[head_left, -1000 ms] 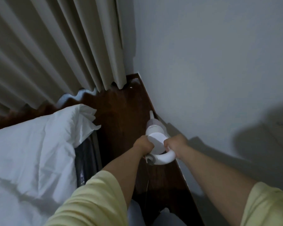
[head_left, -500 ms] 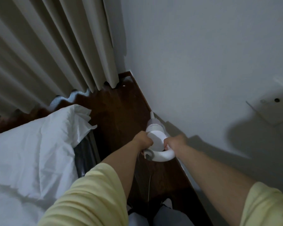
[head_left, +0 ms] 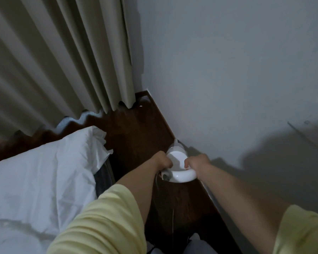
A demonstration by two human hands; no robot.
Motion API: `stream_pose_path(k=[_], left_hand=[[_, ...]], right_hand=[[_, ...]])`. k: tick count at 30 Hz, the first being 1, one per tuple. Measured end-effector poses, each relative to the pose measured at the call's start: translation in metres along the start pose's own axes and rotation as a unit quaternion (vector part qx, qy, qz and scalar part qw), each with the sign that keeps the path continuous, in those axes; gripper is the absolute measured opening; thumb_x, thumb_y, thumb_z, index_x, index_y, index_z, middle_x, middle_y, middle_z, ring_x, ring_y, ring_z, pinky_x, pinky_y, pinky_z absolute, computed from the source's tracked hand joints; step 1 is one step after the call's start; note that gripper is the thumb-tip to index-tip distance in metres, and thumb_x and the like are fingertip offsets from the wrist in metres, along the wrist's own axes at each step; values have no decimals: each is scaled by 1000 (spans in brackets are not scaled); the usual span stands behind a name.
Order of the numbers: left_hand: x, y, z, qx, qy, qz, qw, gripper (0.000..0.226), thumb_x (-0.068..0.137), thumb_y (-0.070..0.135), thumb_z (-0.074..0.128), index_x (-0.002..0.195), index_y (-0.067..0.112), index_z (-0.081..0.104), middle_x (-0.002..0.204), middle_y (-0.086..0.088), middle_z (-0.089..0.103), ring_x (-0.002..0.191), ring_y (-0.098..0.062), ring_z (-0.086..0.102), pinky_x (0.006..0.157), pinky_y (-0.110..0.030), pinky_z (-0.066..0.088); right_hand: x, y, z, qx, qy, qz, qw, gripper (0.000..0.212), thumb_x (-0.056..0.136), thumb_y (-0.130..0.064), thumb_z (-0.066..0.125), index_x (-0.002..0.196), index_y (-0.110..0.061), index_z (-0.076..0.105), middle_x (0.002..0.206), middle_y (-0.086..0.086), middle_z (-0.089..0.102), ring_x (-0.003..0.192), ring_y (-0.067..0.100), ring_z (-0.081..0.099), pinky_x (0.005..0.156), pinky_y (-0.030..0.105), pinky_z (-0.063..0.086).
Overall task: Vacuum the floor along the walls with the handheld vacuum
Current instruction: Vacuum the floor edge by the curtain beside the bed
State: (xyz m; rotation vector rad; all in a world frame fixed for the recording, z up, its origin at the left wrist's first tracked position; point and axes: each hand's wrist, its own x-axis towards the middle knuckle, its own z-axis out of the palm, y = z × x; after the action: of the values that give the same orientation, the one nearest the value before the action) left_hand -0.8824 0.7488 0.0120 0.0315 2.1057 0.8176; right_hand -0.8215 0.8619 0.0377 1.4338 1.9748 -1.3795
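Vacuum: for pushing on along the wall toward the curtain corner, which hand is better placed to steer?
Probably the right hand: it grips the vacuum handle on the wall side, in line with the nozzle at the floor edge. The left hand holds the opposite side, next to the bed.

The handheld vacuum [head_left: 178, 162] sits on the floor [head_left: 136, 129] at its right edge, against the wall [head_left: 228, 70], nozzle toward the far corner. The left hand [head_left: 162, 160] grips its left side, the right hand [head_left: 196, 162] its right. The bed [head_left: 35, 180] lies left; the curtain [head_left: 62, 52] hangs along the far edge.
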Motion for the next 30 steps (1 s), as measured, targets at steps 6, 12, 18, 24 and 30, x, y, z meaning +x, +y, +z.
stream_pose_path(k=[6, 12, 18, 24, 30], left_hand=[[5, 0, -35, -46, 54, 6, 997, 42, 92, 8, 53, 134, 4, 45, 132, -15, 52, 121, -29, 52, 95, -32, 45], [35, 17, -87, -69, 101, -3, 992, 43, 92, 9, 52, 134, 3, 44, 130, -16, 53, 119, -29, 52, 85, -29, 45], [87, 60, -125, -85, 128, -46, 987, 43, 93, 10, 52, 134, 3, 43, 128, -17, 53, 115, -29, 55, 83, -30, 48], [135, 116, -161, -107, 141, -71, 982, 43, 92, 9, 51, 133, 0, 43, 128, -19, 53, 114, -32, 56, 84, -35, 52], [184, 129, -206, -88, 141, -74, 983, 39, 92, 10, 51, 130, -1, 47, 128, -19, 54, 117, -31, 55, 93, -36, 49]], right_hand=[[-2, -41, 16, -26, -8, -48, 998, 42, 78, 0, 63, 119, 6, 57, 103, 20, 59, 102, 38, 60, 84, 37, 53], [27, -106, 33, -47, -30, -97, 994, 43, 79, 0, 62, 120, 6, 55, 115, 23, 60, 104, 38, 60, 85, 39, 53], [87, -176, 32, -76, -66, -121, 987, 42, 79, -2, 62, 120, 0, 53, 109, 19, 57, 102, 35, 59, 80, 35, 51], [143, -256, 16, -120, -101, -143, 977, 40, 79, 0, 60, 119, 4, 55, 104, 20, 57, 102, 36, 59, 80, 36, 51], [184, -310, 37, -151, -103, -138, 973, 43, 78, -1, 61, 121, 4, 56, 104, 18, 56, 91, 30, 55, 72, 31, 46]])
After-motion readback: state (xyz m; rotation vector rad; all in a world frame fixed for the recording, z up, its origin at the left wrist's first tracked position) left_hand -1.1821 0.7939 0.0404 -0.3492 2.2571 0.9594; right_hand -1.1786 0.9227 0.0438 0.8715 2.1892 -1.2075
